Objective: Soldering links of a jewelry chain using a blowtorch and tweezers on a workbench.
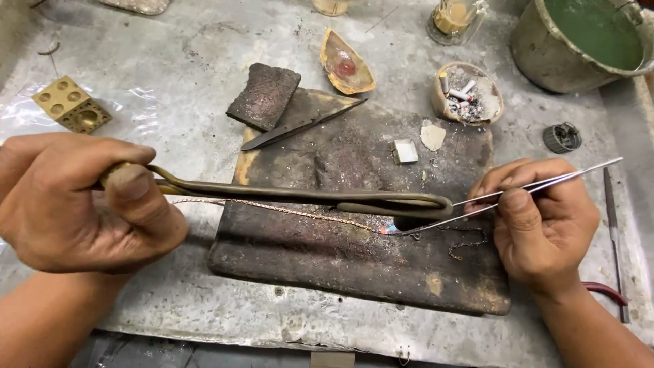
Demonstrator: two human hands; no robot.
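Note:
My left hand (82, 201) grips the handle of a long brass blowtorch (300, 197). Its curved nozzle ends over a dark charred soldering block (354, 259). A small blue and orange flame (390, 230) burns at the nozzle, on a thin copper-coloured chain (286, 210) stretched across the block. My right hand (538, 221) pinches slim steel tweezers (545, 184), whose tips reach in to the chain right at the flame. A second short piece of chain (466, 245) lies on the block just right of the flame.
On the block lie a flat dark blade (300, 126), a rough charcoal slab (264, 95) and a small white square (406, 151). Around it stand a brass dapping cube (71, 104), a shell dish (346, 65), a bowl of ash (468, 93), a green-filled bucket (586, 41) and a file (613, 225).

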